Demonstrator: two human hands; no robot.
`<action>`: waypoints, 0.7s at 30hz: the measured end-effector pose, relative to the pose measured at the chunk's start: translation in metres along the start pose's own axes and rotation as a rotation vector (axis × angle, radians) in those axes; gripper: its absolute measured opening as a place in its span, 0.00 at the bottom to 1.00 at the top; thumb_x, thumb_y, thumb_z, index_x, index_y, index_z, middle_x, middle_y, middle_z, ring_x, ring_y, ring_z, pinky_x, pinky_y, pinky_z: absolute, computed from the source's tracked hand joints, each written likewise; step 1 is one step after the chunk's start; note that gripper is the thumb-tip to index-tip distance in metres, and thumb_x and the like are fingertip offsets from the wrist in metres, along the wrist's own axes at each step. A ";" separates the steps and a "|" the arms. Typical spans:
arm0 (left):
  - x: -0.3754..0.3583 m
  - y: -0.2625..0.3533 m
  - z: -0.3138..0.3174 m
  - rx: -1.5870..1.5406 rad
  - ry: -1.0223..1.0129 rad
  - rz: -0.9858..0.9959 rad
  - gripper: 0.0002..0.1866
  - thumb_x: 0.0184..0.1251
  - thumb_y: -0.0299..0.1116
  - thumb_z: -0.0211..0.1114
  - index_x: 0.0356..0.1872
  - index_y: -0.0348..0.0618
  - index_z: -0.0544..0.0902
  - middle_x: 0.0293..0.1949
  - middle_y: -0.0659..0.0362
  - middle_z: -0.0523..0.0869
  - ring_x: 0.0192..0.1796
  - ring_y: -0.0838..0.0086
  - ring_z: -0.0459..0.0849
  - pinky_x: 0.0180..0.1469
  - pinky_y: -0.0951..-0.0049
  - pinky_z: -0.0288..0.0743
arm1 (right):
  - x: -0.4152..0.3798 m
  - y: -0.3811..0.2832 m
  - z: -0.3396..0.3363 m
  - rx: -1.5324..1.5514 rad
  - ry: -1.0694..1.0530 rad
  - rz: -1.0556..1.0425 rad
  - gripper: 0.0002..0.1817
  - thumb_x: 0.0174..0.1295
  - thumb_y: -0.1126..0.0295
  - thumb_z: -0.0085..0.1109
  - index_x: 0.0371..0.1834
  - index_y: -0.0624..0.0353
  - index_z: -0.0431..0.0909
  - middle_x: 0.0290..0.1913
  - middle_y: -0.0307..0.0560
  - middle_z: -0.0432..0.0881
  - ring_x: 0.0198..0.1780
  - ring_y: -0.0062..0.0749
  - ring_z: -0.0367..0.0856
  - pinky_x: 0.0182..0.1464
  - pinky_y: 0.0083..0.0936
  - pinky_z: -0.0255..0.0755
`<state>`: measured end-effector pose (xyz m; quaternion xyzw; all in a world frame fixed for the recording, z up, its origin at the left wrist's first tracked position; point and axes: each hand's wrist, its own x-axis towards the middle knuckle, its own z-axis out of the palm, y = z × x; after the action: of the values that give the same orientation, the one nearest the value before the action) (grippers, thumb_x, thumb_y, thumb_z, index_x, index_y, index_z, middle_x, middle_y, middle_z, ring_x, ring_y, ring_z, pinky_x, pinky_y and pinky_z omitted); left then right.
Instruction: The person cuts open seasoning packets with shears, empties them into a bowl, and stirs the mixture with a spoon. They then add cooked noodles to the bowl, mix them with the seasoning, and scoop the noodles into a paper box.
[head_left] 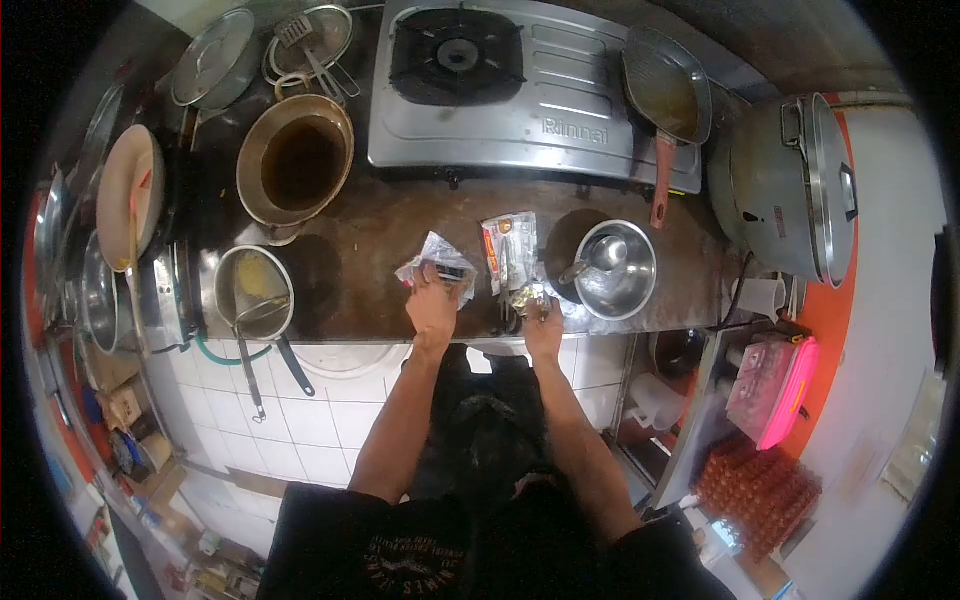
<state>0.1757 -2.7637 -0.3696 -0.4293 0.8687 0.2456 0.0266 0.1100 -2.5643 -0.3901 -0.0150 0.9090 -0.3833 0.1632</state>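
Note:
My left hand (432, 305) is closed on a crumpled silvery packet (436, 262) above the dark counter. To its right, my right hand (543, 322) pinches a small crinkled foil wrapper (528, 297) near the counter's front edge. Just above that wrapper lies a white and red printed packet (511, 250), flat on the counter. A steel bowl (640, 284) with a ladle (606, 253) in it stands right of my right hand. What is inside the packet and the wrapper is too small to tell.
A stove (590, 95) holds a square pan (665, 95) at its right. On the left are a pan of dark liquid (300, 165), a white saucepan (232, 290) with a strainer, and a hanging pan (125, 190). A large lidded pot (765, 190) stands right.

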 end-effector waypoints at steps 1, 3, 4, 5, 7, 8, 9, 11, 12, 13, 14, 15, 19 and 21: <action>0.003 -0.002 0.001 0.017 -0.034 -0.012 0.35 0.58 0.44 0.78 0.62 0.38 0.73 0.59 0.43 0.80 0.51 0.48 0.87 0.49 0.56 0.85 | -0.004 0.001 -0.002 -0.026 0.048 -0.005 0.29 0.70 0.62 0.65 0.67 0.68 0.68 0.54 0.62 0.81 0.51 0.53 0.83 0.56 0.42 0.76; 0.009 -0.008 0.002 0.043 -0.069 -0.020 0.35 0.58 0.43 0.78 0.61 0.38 0.72 0.59 0.43 0.80 0.50 0.48 0.88 0.49 0.56 0.85 | -0.013 0.000 -0.004 -0.071 0.142 -0.012 0.31 0.67 0.65 0.67 0.67 0.67 0.65 0.55 0.62 0.79 0.53 0.55 0.80 0.59 0.44 0.74; 0.012 -0.010 0.002 0.052 -0.106 -0.053 0.34 0.57 0.42 0.78 0.60 0.38 0.72 0.58 0.43 0.81 0.50 0.48 0.88 0.48 0.55 0.85 | -0.017 -0.001 -0.006 -0.095 0.191 -0.015 0.32 0.66 0.66 0.68 0.67 0.67 0.64 0.55 0.62 0.78 0.54 0.56 0.79 0.60 0.44 0.73; 0.014 -0.011 0.003 0.058 -0.143 -0.083 0.33 0.57 0.41 0.78 0.59 0.39 0.72 0.57 0.44 0.83 0.49 0.48 0.89 0.48 0.54 0.85 | -0.020 -0.002 -0.009 -0.120 0.244 -0.017 0.33 0.65 0.67 0.69 0.67 0.66 0.62 0.55 0.62 0.77 0.55 0.57 0.78 0.61 0.45 0.72; 0.019 -0.013 0.000 0.046 -0.173 -0.086 0.33 0.56 0.42 0.79 0.58 0.42 0.73 0.55 0.44 0.84 0.50 0.46 0.88 0.49 0.51 0.84 | -0.022 -0.001 -0.014 -0.146 0.307 -0.018 0.34 0.64 0.68 0.69 0.67 0.66 0.61 0.56 0.62 0.76 0.57 0.58 0.77 0.62 0.46 0.72; 0.023 -0.014 -0.001 0.036 -0.198 -0.098 0.32 0.55 0.44 0.79 0.57 0.46 0.74 0.53 0.44 0.86 0.52 0.45 0.88 0.50 0.47 0.83 | -0.025 -0.002 -0.011 -0.162 0.120 -0.048 0.32 0.64 0.68 0.69 0.66 0.65 0.62 0.55 0.62 0.76 0.57 0.60 0.76 0.62 0.47 0.71; 0.023 -0.004 -0.018 0.038 -0.200 -0.093 0.28 0.55 0.41 0.78 0.54 0.44 0.76 0.41 0.46 0.89 0.47 0.47 0.89 0.47 0.50 0.84 | -0.030 -0.004 -0.008 -0.175 -0.072 -0.076 0.31 0.64 0.68 0.68 0.66 0.64 0.63 0.54 0.62 0.76 0.57 0.61 0.76 0.62 0.49 0.71; 0.025 0.003 -0.039 0.065 -0.226 -0.073 0.25 0.57 0.43 0.77 0.50 0.43 0.79 0.40 0.44 0.89 0.46 0.46 0.89 0.47 0.49 0.84 | -0.034 -0.009 -0.001 -0.246 -0.193 -0.251 0.27 0.64 0.66 0.67 0.63 0.60 0.67 0.52 0.63 0.78 0.59 0.61 0.76 0.61 0.52 0.71; 0.027 0.005 -0.050 0.086 -0.249 -0.054 0.22 0.58 0.44 0.76 0.47 0.42 0.82 0.39 0.42 0.90 0.45 0.46 0.89 0.48 0.49 0.83 | -0.032 -0.012 0.004 -0.237 -0.190 -0.248 0.27 0.64 0.66 0.67 0.63 0.60 0.67 0.52 0.63 0.78 0.59 0.61 0.76 0.61 0.52 0.71; 0.028 0.008 -0.061 0.096 -0.247 -0.047 0.22 0.58 0.44 0.76 0.47 0.42 0.82 0.39 0.42 0.90 0.45 0.46 0.89 0.48 0.49 0.83 | -0.030 -0.015 0.009 -0.320 -0.187 -0.210 0.28 0.64 0.66 0.67 0.64 0.60 0.66 0.52 0.62 0.79 0.58 0.59 0.77 0.59 0.52 0.73; 0.030 0.012 -0.072 0.104 -0.214 -0.045 0.19 0.59 0.45 0.75 0.44 0.42 0.84 0.39 0.42 0.90 0.44 0.45 0.89 0.48 0.49 0.83 | -0.027 -0.018 0.013 -0.404 -0.181 -0.170 0.29 0.63 0.65 0.68 0.64 0.60 0.65 0.51 0.61 0.79 0.58 0.58 0.78 0.57 0.51 0.74; 0.030 0.016 -0.081 0.109 -0.185 -0.041 0.18 0.60 0.45 0.73 0.40 0.41 0.86 0.38 0.41 0.90 0.44 0.44 0.89 0.48 0.49 0.83 | -0.023 -0.022 0.014 -0.398 -0.173 -0.161 0.29 0.63 0.65 0.68 0.64 0.60 0.65 0.51 0.61 0.79 0.58 0.58 0.78 0.57 0.51 0.74; 0.027 0.019 -0.116 0.090 -0.191 0.036 0.17 0.62 0.44 0.71 0.42 0.40 0.87 0.40 0.42 0.90 0.45 0.42 0.88 0.50 0.50 0.83 | -0.011 -0.030 0.009 -0.549 -0.354 -0.043 0.35 0.60 0.64 0.71 0.67 0.58 0.62 0.47 0.59 0.83 0.54 0.56 0.83 0.53 0.48 0.79; 0.022 0.012 -0.130 -0.082 -0.192 0.036 0.15 0.63 0.40 0.71 0.43 0.39 0.87 0.40 0.44 0.91 0.44 0.46 0.90 0.48 0.54 0.83 | -0.004 -0.031 0.004 -0.584 -0.435 -0.021 0.39 0.56 0.59 0.76 0.66 0.59 0.66 0.48 0.60 0.85 0.51 0.57 0.86 0.52 0.45 0.81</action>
<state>0.1740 -2.8323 -0.2565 -0.3887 0.8590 0.3214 0.0875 0.1124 -2.5882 -0.3697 -0.1514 0.9239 -0.0971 0.3376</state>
